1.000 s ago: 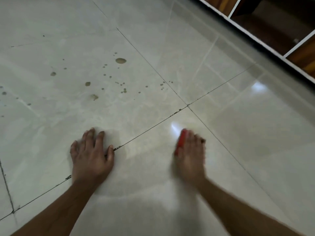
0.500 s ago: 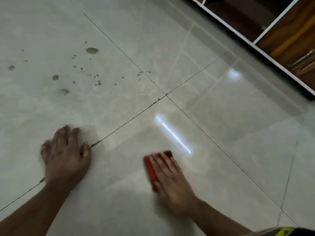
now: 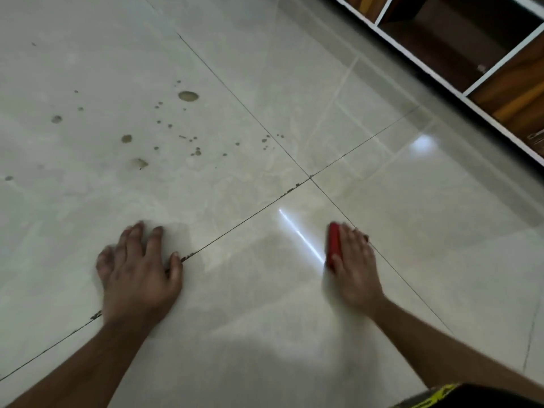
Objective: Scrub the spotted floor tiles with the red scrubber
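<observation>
Scrubber (image 3: 334, 244) under right hand (image 3: 354, 267), fingers curled over it, pressed to floor (image 3: 412, 231) just below tile joint cross (image 3: 310, 177). Left hand (image 3: 138, 269) flat, propping weight. Spots (image 3: 188, 96) up-left, unscrubbed.

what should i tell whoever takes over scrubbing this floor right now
Left hand: flat on the floor, fingers spread, propping the body; its thumb lies by a grout line.
Right hand: presses the red scrubber onto the near tile, beside the grout line running toward the cabinet.
Brown spots: scattered on the far-left tile, ahead of the left hand, well away from the scrubber.
Done: nothing visible on the spots; they look untouched.
Left: bring the scrubber forward and left onto the spotted tile and scrub it, including the specks near the tile joint.
</observation>
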